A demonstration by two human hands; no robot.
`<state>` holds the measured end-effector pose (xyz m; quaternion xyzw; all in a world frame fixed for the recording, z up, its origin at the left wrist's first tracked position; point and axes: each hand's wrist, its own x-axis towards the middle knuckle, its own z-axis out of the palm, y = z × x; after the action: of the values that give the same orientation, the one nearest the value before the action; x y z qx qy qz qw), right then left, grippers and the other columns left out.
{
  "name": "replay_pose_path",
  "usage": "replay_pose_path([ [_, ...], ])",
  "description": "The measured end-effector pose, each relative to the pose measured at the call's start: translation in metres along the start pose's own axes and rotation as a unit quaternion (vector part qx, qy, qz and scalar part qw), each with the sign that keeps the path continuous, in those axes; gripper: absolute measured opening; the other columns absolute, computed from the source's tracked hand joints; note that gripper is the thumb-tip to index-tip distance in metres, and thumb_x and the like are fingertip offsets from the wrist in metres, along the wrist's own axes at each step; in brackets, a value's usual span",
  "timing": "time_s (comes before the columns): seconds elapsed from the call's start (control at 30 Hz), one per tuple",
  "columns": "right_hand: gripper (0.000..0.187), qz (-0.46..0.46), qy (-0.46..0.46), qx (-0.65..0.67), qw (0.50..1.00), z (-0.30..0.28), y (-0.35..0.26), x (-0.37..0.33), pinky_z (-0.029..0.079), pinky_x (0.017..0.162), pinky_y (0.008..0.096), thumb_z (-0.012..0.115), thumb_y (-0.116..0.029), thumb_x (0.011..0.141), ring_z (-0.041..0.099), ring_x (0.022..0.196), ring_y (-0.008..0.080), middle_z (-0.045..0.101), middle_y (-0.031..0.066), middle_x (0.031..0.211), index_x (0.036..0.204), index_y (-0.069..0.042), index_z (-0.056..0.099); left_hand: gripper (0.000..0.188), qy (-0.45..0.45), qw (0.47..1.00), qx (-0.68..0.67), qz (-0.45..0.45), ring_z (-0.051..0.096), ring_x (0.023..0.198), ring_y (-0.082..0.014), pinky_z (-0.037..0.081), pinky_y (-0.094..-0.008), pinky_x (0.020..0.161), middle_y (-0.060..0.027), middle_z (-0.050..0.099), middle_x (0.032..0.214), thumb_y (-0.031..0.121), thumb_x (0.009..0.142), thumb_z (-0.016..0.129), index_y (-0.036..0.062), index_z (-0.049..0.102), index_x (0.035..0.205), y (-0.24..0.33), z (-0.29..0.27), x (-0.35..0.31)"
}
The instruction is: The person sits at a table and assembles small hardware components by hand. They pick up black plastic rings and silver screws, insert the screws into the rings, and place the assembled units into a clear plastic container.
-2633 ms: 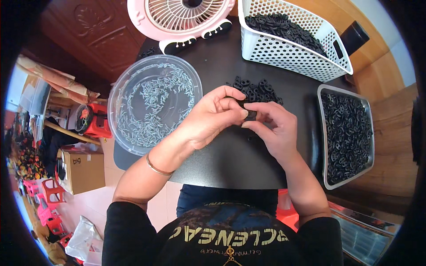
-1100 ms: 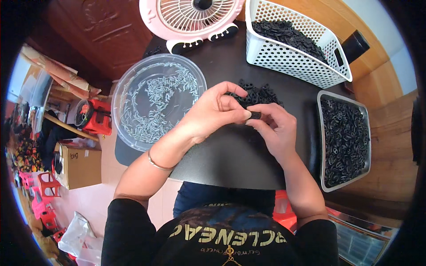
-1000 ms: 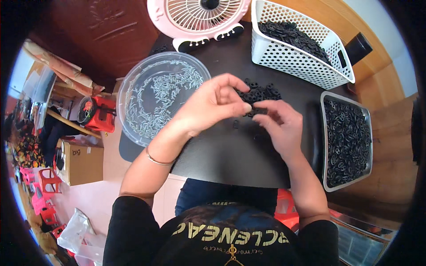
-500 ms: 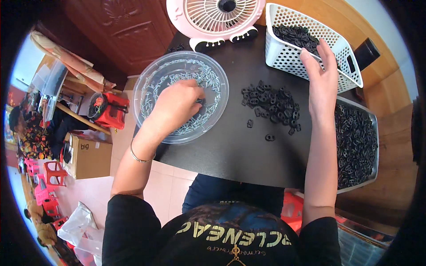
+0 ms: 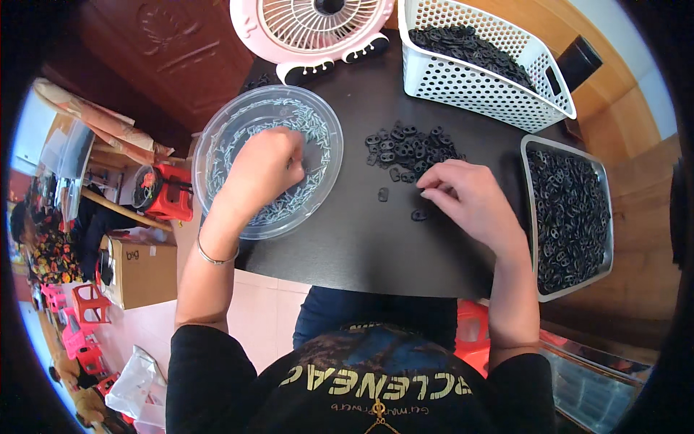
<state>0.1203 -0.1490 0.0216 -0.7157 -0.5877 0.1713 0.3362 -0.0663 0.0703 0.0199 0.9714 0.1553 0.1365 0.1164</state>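
My left hand (image 5: 271, 170) is inside a round clear plastic tub (image 5: 334, 173), its fingers curled closed over small silvery screw-like pieces (image 5: 316, 130). Whatever those fingers hold is hidden. At the near right edge of a loose pile of small black plastic pieces with holes (image 5: 412, 148), my right hand (image 5: 470, 199) has thumb and fingertips drawn together. I cannot make out what is between them. Two single black pieces lie apart from the pile, one of them (image 5: 419, 215) just left of my right thumb.
A white perforated basket (image 5: 463, 98) of black pieces stands at the back right. Right of my right hand is a metal tray (image 5: 530, 210) full of similar pieces. A pink fan (image 5: 318, 32) sits at the dark table's (image 5: 347, 253) far edge. A cardboard box (image 5: 141, 271) is left.
My right hand has come down from the white basket to the pile of black pieces, its fingers drawing together. My left hand stays in the tub. The whole view has shifted a little.
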Motion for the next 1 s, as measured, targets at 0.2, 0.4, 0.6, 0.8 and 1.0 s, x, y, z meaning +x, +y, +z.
replay_pose_path([
  [0.2,0.018,-0.046,-0.009,-0.101,0.994,0.036,-0.013,0.013,0.048,0.066,0.0365,0.062,-0.011,0.071,0.058,0.077,0.0268,0.055,0.009,0.083,0.087,-0.008,0.056,0.01,-0.045,0.945,-0.322,-0.034,0.05,0.063,-0.0032,0.043,-0.0197,0.058,0.0003,0.054,0.063,0.0,0.069,0.061,0.001,0.051,0.068,0.049,-0.008,0.025],
  [0.4,0.016,-0.039,-0.007,-0.097,0.995,0.049,-0.004,0.02,0.047,0.065,0.0376,0.063,-0.011,0.07,0.057,0.076,0.0281,0.053,0.011,0.081,0.083,-0.008,0.054,0.007,-0.039,0.799,-0.599,-0.044,0.054,0.069,-0.0043,0.044,-0.0175,0.063,-0.0015,0.059,0.075,0.0,0.076,0.06,-0.0008,0.057,0.082,0.068,0.013,0.037],
  [0.6,0.012,-0.048,0.027,0.004,0.998,0.047,0.001,0.02,0.046,0.064,0.0338,0.064,-0.006,0.069,0.056,0.071,0.0247,0.054,0.0089,0.077,0.08,-0.006,0.059,0.012,-0.046,0.745,-0.656,-0.113,0.057,0.071,-0.0062,0.046,-0.0177,0.066,-0.0059,0.062,0.08,-0.001,0.077,0.059,-0.0028,0.06,0.089,0.062,0.028,0.032],
  [0.8,0.023,-0.015,0.176,0.197,0.964,0.035,0.007,0.023,0.044,0.06,0.0219,0.063,0.001,0.07,0.054,0.067,0.0111,0.053,0.004,0.079,0.091,-0.009,0.066,0.015,-0.024,0.701,-0.705,-0.109,0.058,0.075,-0.0073,0.046,-0.0185,0.071,-0.0054,0.062,0.081,-0.002,0.077,0.059,-0.0021,0.059,0.092,0.059,0.033,0.031],
  [1.0,0.035,-0.028,0.199,0.263,0.944,0.034,0.001,0.024,0.046,0.065,0.0205,0.059,0.004,0.074,0.056,0.07,0.0099,0.053,0.0034,0.086,0.106,-0.009,0.06,0.03,-0.001,0.656,-0.749,-0.095,0.059,0.077,-0.0087,0.047,-0.0198,0.073,-0.005,0.062,0.08,-0.005,0.076,0.059,-0.0005,0.049,0.104,0.058,0.041,0.031],
])
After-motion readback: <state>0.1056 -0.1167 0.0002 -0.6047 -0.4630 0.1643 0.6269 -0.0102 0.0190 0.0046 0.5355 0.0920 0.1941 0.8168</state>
